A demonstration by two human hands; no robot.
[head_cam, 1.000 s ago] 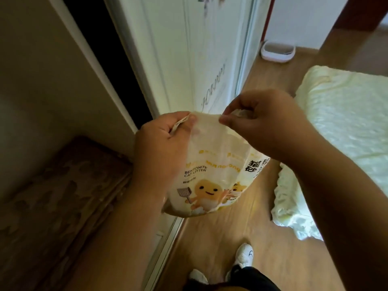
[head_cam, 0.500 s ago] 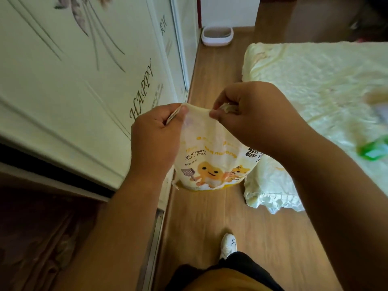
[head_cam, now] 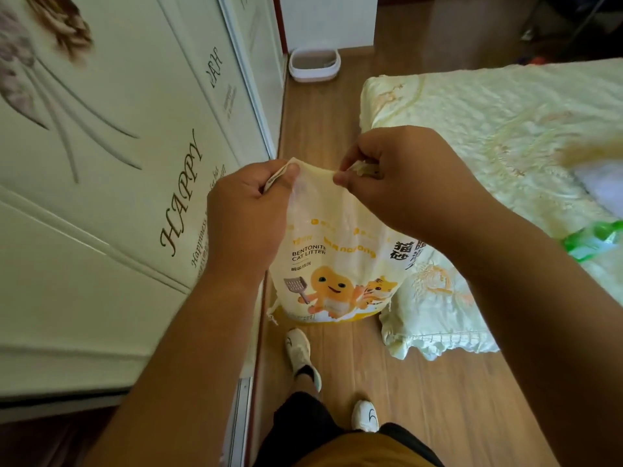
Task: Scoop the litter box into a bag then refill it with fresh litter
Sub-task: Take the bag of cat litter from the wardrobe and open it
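A cream bag of bentonite cat litter (head_cam: 337,261) with a cartoon figure hangs in the air in front of me. My left hand (head_cam: 246,217) pinches its top left corner. My right hand (head_cam: 401,176) pinches the top edge on the right side. The bag's bottom hangs above the wooden floor. A white litter box (head_cam: 314,65) sits on the floor far ahead, against the wall beside the wardrobe; what lies inside it cannot be made out.
A white sliding wardrobe door (head_cam: 111,183) with "HAPPY" lettering runs along the left. A bed with a pale yellow cover (head_cam: 488,129) fills the right, a green object (head_cam: 593,239) lying on it. A strip of wooden floor (head_cam: 421,382) runs between them, with my feet below.
The view has swung right, away from the dark open wardrobe section and along the aisle. The litter box now appears closer and more central. Both hands keep the same hold on the bag.
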